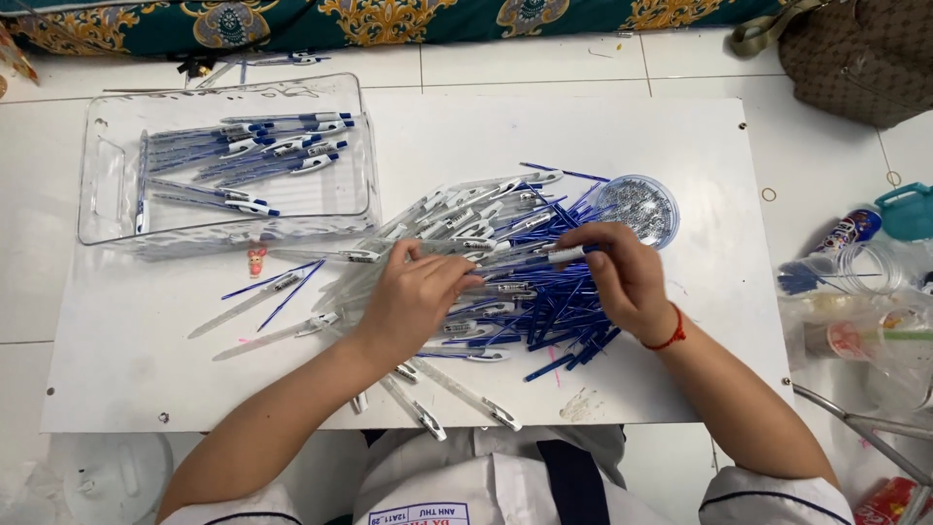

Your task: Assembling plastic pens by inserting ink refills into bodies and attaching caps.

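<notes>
My left hand (413, 297) lies palm-down on the heap of clear plastic pen barrels and thin blue ink refills (505, 282) at the centre of the white rectangular board (146, 360), fingers curled narrow over the parts. My right hand (622, 277), at 3 o'clock of the heap, pinches one white-and-blue pen (559, 256) between thumb and fingers. A round clear dish of small metal springs (641, 206) sits at 1 o'clock; a clear plastic tray of assembled pens (107, 185) sits at 10 o'clock.
</notes>
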